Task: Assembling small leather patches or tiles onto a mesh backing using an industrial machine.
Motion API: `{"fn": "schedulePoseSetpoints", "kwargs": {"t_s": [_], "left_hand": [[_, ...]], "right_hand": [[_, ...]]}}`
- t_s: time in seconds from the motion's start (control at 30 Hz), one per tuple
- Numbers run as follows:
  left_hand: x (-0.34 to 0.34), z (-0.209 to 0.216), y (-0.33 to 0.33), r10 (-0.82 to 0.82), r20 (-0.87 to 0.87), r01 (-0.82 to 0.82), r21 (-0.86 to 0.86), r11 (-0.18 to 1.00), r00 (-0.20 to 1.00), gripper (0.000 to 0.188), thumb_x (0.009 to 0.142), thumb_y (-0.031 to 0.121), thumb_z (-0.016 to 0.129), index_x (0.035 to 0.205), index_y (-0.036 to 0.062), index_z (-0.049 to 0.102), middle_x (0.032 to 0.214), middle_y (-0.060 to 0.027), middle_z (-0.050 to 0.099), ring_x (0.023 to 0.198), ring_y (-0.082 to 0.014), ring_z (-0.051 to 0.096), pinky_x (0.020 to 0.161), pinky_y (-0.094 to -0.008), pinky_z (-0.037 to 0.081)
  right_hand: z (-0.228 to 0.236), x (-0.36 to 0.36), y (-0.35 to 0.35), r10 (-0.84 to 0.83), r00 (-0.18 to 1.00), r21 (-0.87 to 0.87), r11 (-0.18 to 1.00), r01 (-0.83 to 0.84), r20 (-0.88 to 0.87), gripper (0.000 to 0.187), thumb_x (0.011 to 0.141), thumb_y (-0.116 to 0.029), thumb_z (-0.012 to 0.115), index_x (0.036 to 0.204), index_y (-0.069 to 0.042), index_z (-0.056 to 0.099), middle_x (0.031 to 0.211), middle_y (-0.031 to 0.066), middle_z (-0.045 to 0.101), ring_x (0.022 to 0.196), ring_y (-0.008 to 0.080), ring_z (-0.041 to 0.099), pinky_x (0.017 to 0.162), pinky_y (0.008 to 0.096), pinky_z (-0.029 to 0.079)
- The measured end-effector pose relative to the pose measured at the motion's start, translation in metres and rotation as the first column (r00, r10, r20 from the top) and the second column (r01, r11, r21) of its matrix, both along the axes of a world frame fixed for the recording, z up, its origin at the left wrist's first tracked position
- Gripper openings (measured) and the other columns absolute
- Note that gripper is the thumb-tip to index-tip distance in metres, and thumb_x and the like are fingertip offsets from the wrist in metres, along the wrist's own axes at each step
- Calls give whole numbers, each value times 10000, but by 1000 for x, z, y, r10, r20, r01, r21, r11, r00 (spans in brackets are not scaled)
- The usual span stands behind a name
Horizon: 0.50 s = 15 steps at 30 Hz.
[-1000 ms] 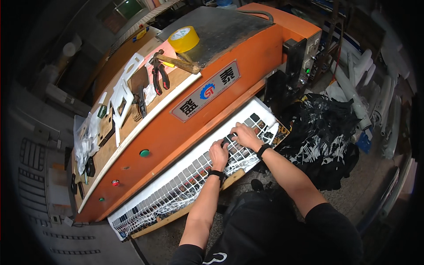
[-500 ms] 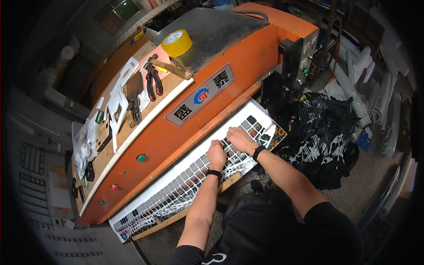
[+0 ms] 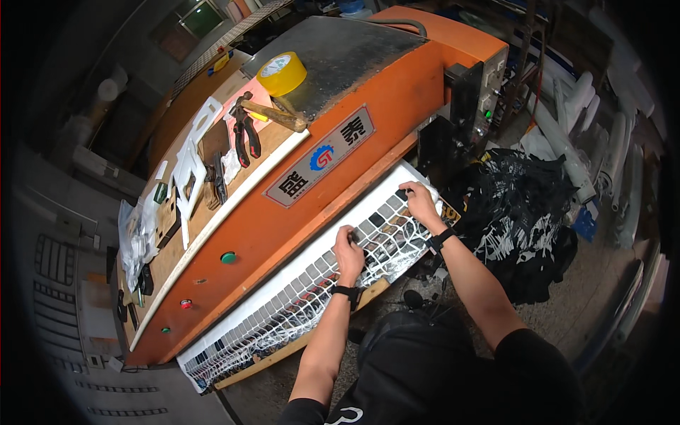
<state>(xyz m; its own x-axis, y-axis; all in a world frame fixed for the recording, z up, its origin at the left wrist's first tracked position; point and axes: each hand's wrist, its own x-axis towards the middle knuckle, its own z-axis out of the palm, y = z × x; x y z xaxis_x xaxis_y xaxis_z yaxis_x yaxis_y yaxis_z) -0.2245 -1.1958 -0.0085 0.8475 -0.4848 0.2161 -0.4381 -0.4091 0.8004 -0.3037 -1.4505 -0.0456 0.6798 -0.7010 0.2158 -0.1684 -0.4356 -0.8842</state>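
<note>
A long white lattice sheet with rows of grey and black squares lies along the front of the orange machine. My left hand is closed at the sheet's upper edge, its thumb and fingers bent together around the lattice. Farther right, my right hand pinches near a dark square at the right end of the lattice; its fingertips are partly hidden. Between the two hands the white strands run wavy and loose over shiny, dark-patterned material. A wooden bar borders the sheet's near side.
On the machine top lie yellow tape, a hammer, pliers, white plastic pieces and clear bags. Push buttons dot the front panel. A black-and-white scrap heap and rolls sit at right.
My right hand has moved up and right toward the end of the lattice. My left hand stays nearly in place. The strands between them have turned looser and wavier.
</note>
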Motion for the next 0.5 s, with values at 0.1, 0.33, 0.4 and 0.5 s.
{"fn": "schedulePoseSetpoints", "kwargs": {"t_s": [0.1,0.33,0.4,0.5], "left_hand": [[13,-7,-17,-39,111,36,32,999,993,179,988,-21,584,1140,-56,673,1032,-268,646,999,-462,653,907,-495,522],[12,-19,-51,-111,88,97,146,985,990,234,933,93,782,1105,-62,752,1059,-261,649,999,-457,666,895,-503,539],[9,-21,-49,-105,107,87,161,983,989,212,918,79,787,1074,-62,764,1049,-247,655,982,-449,674,883,-497,545],[8,-23,-52,-79,125,65,112,992,989,166,905,65,787,1025,-48,768,1026,-223,671,952,-443,684,854,-499,548]], "right_hand": [[16,13,6,-92,995,-35,995,91,-29,177,959,-38,655,1064,-6,794,1122,244,711,1026,407,704,907,447,553],[46,-2,-14,78,947,-235,959,-156,-311,215,863,-100,831,1074,-61,827,1086,191,687,1097,418,677,941,478,549],[35,-8,-21,110,950,-219,959,-178,-291,243,846,-99,848,1086,-67,830,1087,186,685,1103,414,676,956,469,549],[26,-9,-27,167,946,-121,971,-206,-277,262,848,-156,874,1100,-102,831,1156,183,687,1149,413,672,992,487,562]]}}
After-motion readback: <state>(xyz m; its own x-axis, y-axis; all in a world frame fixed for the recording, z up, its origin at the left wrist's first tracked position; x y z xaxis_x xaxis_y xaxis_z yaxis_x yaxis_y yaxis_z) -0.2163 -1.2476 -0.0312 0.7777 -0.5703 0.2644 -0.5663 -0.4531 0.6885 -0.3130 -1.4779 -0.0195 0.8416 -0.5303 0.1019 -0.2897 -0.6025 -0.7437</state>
